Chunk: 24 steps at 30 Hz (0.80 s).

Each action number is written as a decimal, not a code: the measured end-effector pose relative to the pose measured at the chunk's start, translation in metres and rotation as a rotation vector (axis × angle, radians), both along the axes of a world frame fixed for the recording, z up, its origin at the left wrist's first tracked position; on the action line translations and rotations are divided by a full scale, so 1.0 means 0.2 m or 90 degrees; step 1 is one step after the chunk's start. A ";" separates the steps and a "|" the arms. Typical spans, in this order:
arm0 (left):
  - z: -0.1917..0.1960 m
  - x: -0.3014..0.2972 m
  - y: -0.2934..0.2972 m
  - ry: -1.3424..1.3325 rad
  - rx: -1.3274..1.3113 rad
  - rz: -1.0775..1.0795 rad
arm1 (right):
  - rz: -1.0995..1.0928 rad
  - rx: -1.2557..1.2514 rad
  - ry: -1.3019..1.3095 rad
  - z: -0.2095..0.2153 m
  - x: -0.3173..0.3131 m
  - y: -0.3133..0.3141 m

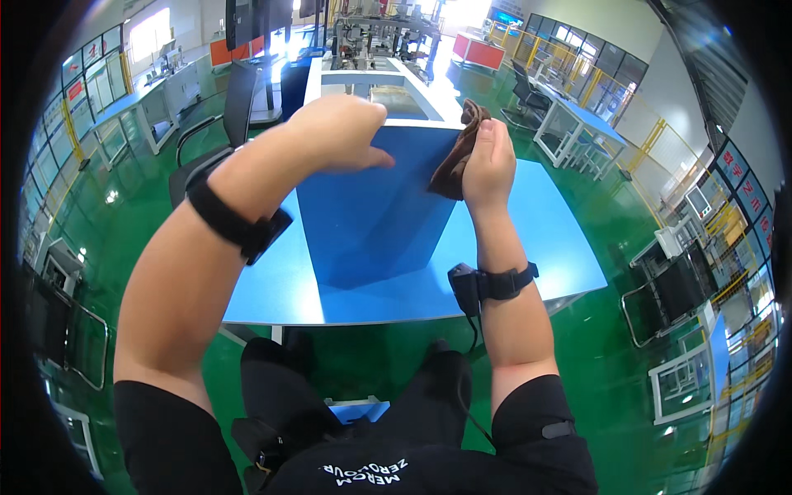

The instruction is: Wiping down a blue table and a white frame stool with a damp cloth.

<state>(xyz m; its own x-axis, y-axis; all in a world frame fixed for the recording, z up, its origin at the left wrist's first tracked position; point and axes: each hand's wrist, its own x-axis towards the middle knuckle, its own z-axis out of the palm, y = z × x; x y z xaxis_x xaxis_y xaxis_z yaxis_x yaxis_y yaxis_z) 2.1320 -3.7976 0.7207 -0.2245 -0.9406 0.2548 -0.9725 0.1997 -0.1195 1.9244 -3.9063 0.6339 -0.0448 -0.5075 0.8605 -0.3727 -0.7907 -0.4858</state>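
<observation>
- Green factory floor (610, 272) spreads around a light blue table (553, 239), with white workbenches (569, 124) and a black office chair (227, 124) behind.
- On this table stands a tall blue box (371, 214), upright.
- The person's left hand (342, 132) rests on the box's top edge, fingers stretched over it, grasping nothing that I can see.
- The right hand (488, 161) is clenched around a brown cloth (458, 153), pressing it at the box's upper right corner.
- Both wrists carry black straps.
</observation>
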 end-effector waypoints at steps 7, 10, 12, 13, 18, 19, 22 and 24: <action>-0.13 -0.23 0.41 0.064 -0.090 -0.019 | 0.191 0.075 -0.043 -0.12 -0.32 0.39; -0.21 -0.29 0.60 0.051 -0.073 -0.057 | 0.271 0.121 -0.018 -0.22 -0.49 0.59; -0.27 -0.31 0.72 0.060 -0.177 -0.089 | 0.371 0.140 -0.099 -0.23 -0.53 0.72; -0.31 -0.31 0.76 0.060 -0.166 -0.090 | 0.368 0.150 -0.104 -0.27 -0.56 0.75; -0.51 -0.32 0.94 0.043 -0.246 -0.114 | 0.473 0.412 -0.071 -0.42 -0.64 0.86; -0.55 -0.31 0.96 0.040 -0.260 -0.119 | 0.466 0.404 -0.036 -0.47 -0.64 0.87; -0.67 -0.24 0.99 0.032 -0.261 -0.121 | 0.459 0.358 -0.065 -0.64 -0.57 0.95; -0.73 -0.20 0.97 0.065 -0.249 -0.112 | 0.406 0.337 -0.057 -0.70 -0.49 0.98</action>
<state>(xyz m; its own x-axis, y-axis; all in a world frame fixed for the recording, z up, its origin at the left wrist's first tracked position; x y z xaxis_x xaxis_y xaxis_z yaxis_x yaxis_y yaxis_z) 2.0925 -3.6031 0.5754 -0.3279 -0.7187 0.6131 -0.9385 0.3221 -0.1244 1.8256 -3.7102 0.4937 0.3313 -0.7951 0.5080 0.1261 -0.4962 -0.8590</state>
